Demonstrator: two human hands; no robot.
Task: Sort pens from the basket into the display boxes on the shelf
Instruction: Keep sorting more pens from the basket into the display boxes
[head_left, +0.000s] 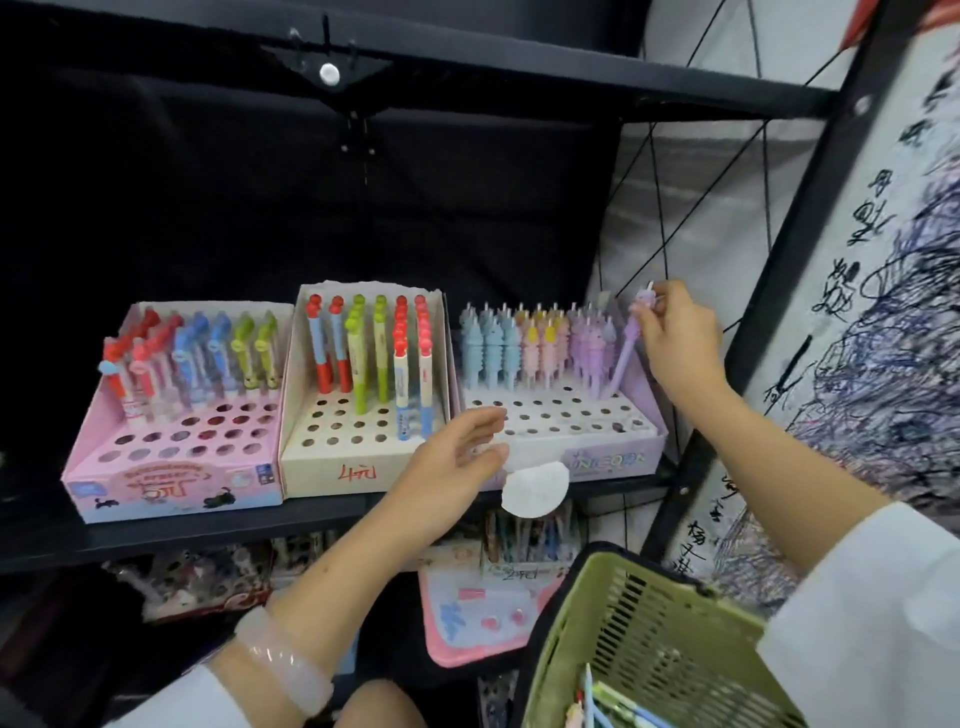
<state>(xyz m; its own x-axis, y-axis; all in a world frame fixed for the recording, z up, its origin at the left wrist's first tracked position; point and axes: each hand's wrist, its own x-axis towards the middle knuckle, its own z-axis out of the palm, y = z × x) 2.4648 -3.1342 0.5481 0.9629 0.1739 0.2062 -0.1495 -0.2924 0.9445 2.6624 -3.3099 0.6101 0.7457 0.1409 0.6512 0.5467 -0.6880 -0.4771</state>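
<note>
Three display boxes stand on the black shelf: a pink box at left, a cream box in the middle and a lilac unicorn box at right. My right hand pinches the top of a purple unicorn pen, which leans with its tip in a hole at the right end of the lilac box. My left hand hovers open in front of the lilac box, holding nothing. The green basket hangs at lower right with several pens in it.
A white round tag hangs from the lilac box's front. Rows of pens fill the back of each box, with open holes in front. More stationery boxes sit on the lower shelf. A black upright post and a scribbled test sheet stand at right.
</note>
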